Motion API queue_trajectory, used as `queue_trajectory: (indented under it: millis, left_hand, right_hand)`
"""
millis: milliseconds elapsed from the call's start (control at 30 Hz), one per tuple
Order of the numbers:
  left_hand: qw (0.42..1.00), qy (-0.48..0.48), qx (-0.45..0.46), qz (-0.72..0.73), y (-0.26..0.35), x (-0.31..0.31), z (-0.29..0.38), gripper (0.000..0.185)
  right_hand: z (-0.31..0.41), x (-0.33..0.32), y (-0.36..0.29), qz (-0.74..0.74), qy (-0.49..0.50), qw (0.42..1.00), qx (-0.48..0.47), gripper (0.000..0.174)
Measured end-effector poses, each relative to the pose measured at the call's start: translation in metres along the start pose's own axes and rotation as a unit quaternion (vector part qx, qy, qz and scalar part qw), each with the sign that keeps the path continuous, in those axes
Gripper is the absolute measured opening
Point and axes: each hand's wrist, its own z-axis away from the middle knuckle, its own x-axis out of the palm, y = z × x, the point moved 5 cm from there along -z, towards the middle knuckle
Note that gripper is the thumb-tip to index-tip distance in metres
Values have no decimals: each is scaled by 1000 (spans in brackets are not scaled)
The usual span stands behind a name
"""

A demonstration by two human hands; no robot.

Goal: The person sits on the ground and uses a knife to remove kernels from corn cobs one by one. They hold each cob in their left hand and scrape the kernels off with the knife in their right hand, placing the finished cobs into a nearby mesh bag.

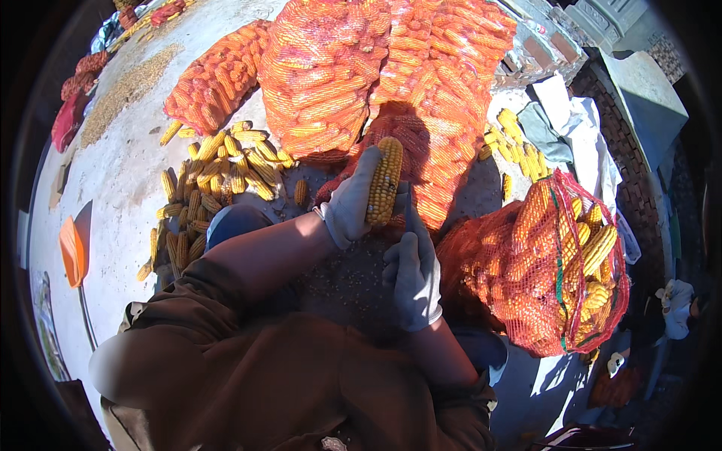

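My left hand (351,197), in a pale work glove, grips a yellow ear of corn (386,180) upright in front of me. Dark spots mark some of its kernels. Just to the right and lower, my gloved right hand (415,276) is closed around a thin, narrow tool (408,209) whose flat tip points up beside the ear. Its exact kind is hard to tell, and its handle is hidden in the glove. Beyond my hands stand large red mesh sacks (327,73) full of corn ears. An open red mesh sack (502,265) of ears leans at my right.
Loose ears (211,175) are heaped at my left, with more yellow ears (519,149) at the far right near white woven sacks (586,135). An orange dustpan-like scoop (72,253) with a long handle lies on the left. Grain (132,90) is spread over the concrete floor (132,186).
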Motion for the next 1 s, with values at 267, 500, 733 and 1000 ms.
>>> queue_trajectory:
  millis: [267, 500, 733, 1000]
  left_hand:
    - [997, 1, 50, -63, 26, -10, 12, 62]
    - [993, 22, 39, -107, 27, 2, 21, 60]
    - [990, 0, 11, -142, 23, 0, 16, 57]
    - [949, -15, -14, -316, 9, 6, 22, 55]
  right_hand:
    - [-2, -16, -9, 231, 12, 960, -157, 38]
    - [-1, -20, -23, 283, 18, 933, -219, 36]
    - [0, -28, -34, 351, 5, 912, -214, 33]
    - [-3, -42, -27, 405, -29, 883, -237, 34]
